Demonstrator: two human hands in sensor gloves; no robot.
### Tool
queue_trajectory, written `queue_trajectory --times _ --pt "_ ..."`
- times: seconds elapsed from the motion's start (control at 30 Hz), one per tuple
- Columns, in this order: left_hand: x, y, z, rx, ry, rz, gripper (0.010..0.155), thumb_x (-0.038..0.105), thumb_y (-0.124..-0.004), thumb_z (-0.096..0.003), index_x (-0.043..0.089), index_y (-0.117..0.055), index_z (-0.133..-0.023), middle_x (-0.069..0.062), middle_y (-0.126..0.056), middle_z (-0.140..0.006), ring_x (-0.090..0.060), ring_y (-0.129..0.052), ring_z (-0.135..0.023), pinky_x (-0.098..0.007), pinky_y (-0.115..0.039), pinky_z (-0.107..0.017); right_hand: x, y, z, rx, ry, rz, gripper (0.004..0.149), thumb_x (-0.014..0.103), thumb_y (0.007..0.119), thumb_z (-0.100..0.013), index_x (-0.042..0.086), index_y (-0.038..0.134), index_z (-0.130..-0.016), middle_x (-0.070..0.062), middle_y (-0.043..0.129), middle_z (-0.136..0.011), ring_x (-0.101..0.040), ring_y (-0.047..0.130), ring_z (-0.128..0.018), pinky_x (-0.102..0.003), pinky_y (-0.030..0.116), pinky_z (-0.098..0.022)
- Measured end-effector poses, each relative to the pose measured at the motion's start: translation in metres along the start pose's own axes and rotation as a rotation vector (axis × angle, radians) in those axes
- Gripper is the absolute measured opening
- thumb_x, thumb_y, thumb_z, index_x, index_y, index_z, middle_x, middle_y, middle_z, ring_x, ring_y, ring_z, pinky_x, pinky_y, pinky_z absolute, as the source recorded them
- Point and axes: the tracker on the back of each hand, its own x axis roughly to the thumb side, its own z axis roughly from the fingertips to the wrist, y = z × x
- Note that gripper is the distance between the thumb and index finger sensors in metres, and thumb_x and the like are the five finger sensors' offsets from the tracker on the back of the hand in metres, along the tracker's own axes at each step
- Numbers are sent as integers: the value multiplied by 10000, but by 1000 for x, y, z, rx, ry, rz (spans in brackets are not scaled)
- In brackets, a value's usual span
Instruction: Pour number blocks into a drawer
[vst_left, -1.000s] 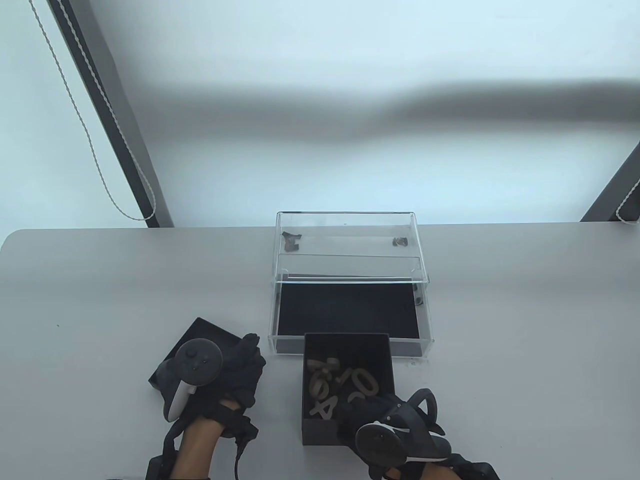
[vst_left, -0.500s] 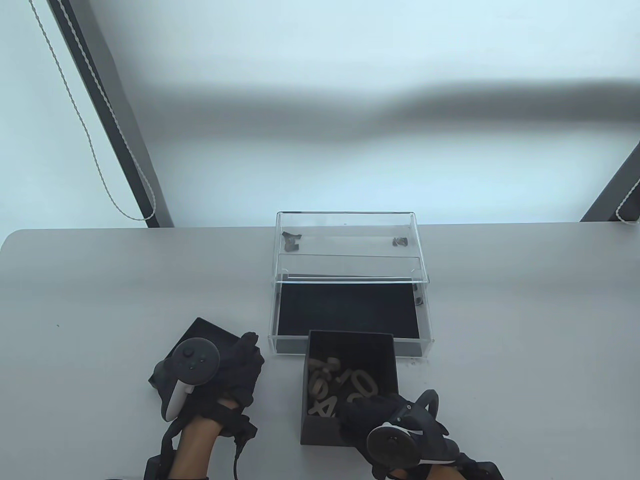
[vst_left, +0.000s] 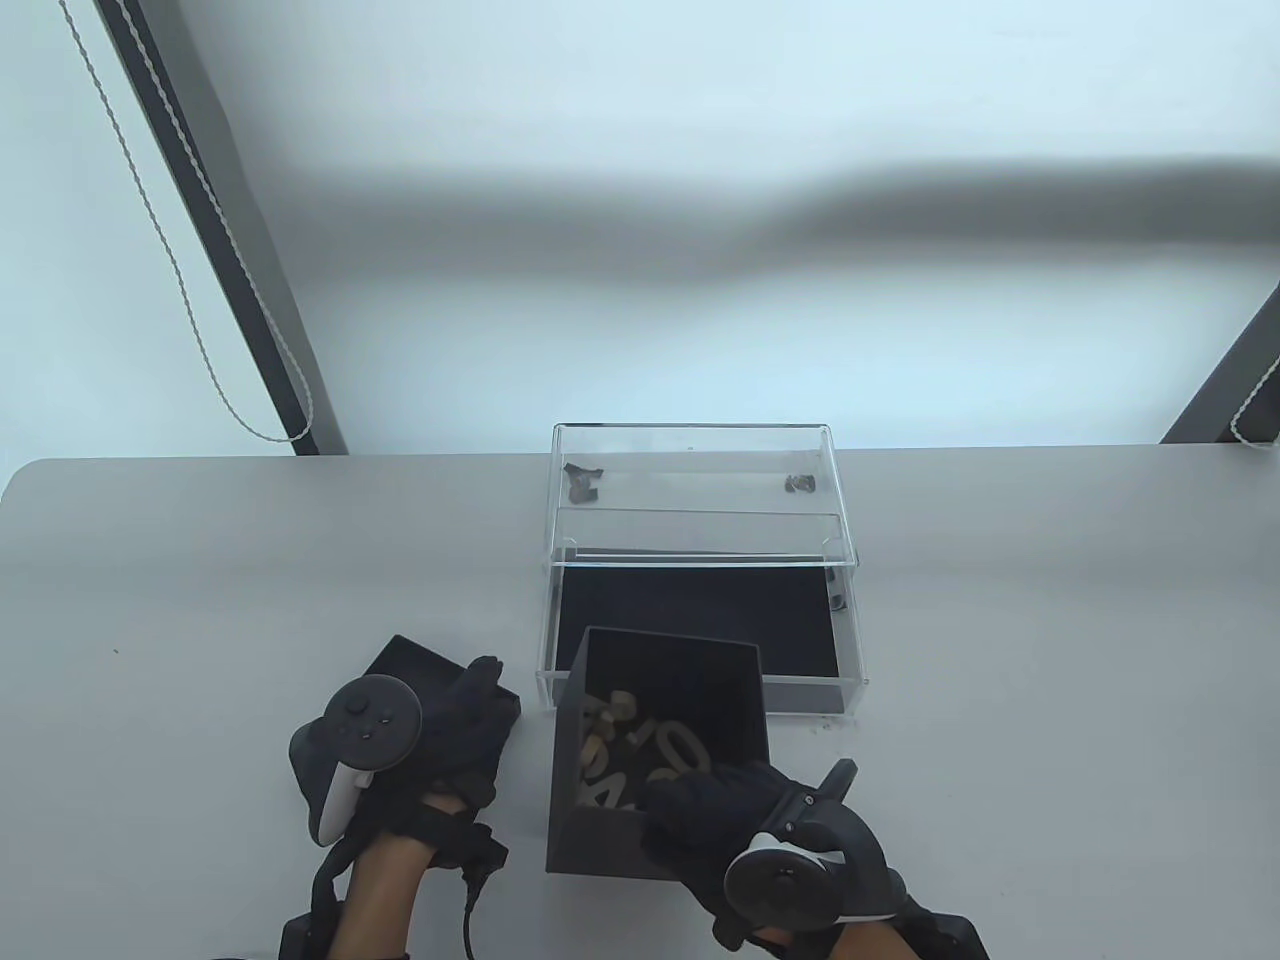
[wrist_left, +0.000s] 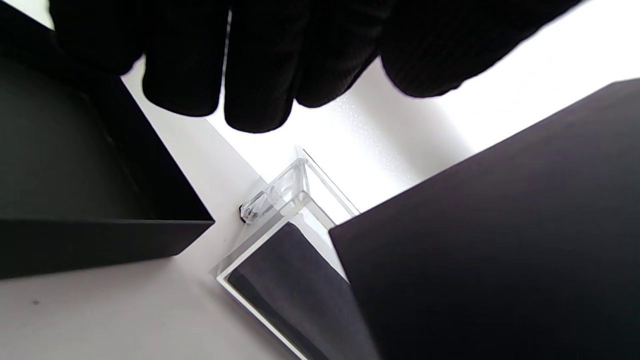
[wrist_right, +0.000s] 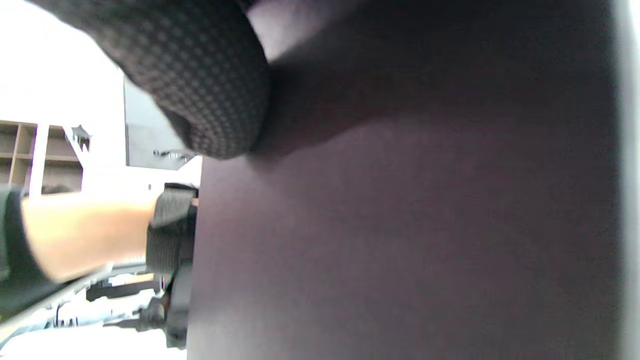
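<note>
My right hand (vst_left: 720, 810) grips the near right corner of a black open box (vst_left: 590, 840) that holds several wooden number blocks (vst_left: 640, 750). The box is lifted and tilted, its far edge over the front rim of the clear acrylic drawer (vst_left: 850, 640), which has a black liner (vst_left: 700, 610) and stands pulled out of its clear case (vst_left: 690, 470). In the right wrist view the box wall (wrist_right: 425, 225) fills the frame under my fingertips (wrist_right: 210, 90). My left hand (vst_left: 470, 720) rests on the black box lid (vst_left: 410, 660); in the left wrist view its fingers (wrist_left: 255, 70) hang above the lid (wrist_left: 75, 175).
The drawer's corner (wrist_left: 280, 200) and the lifted box (wrist_left: 500, 240) show in the left wrist view. The grey table (vst_left: 1000, 600) ends at a back edge behind the clear case. Window frames and bead cords (vst_left: 200, 330) lie beyond it.
My right hand has lifted the box of number blocks off the table, moved it left and toward the drawer, and tilted it. My left hand has shifted slightly left on the lid.
</note>
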Motion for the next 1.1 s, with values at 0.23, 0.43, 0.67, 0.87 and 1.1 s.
queue_trajectory --times 0.23,0.43,0.67,0.87,1.1 --pt "-10 10 2 62 68 69 656 550 -670 -471 183 -645 -1014 -159 -806 -1040 -456 -779 -920 -654 -634 -661 -2 -27 -38 -157 88 -180 474 410 947 -325 141 892 -711 -67 1049 -490 -229 1081 -211 -402 929 -185" --pt "-17 16 3 96 112 173 656 540 -674 -476 164 -646 -1013 -177 -805 -1035 -474 -773 -915 -665 -622 -660 -12 -43 -61 -265 198 -242 476 420 941 -330 146 888 -715 -56 1047 -490 -214 1080 -209 -389 932 -183" --pt "-16 10 2 63 109 166 657 541 -674 -475 164 -646 -1013 -180 -803 -1035 -474 -774 -914 -665 -622 -659 -39 -35 -72 -401 389 -451 474 416 938 -341 142 882 -724 -59 1042 -498 -217 1075 -211 -387 926 -180" --pt "-18 6 1 44 115 154 659 541 -674 -475 162 -645 -1014 -181 -804 -1035 -476 -776 -912 -666 -621 -659 -67 -23 -69 -395 464 -528 466 422 912 -373 150 863 -748 -54 1030 -527 -214 1070 -241 -383 921 -206" --pt "-19 -1 -3 16 123 139 661 542 -673 -476 160 -644 -1014 -183 -804 -1035 -478 -777 -910 -667 -622 -658 -112 5 -49 -411 596 -838 448 417 847 -415 139 848 -767 -70 1019 -545 -233 1059 -261 -396 907 -219"
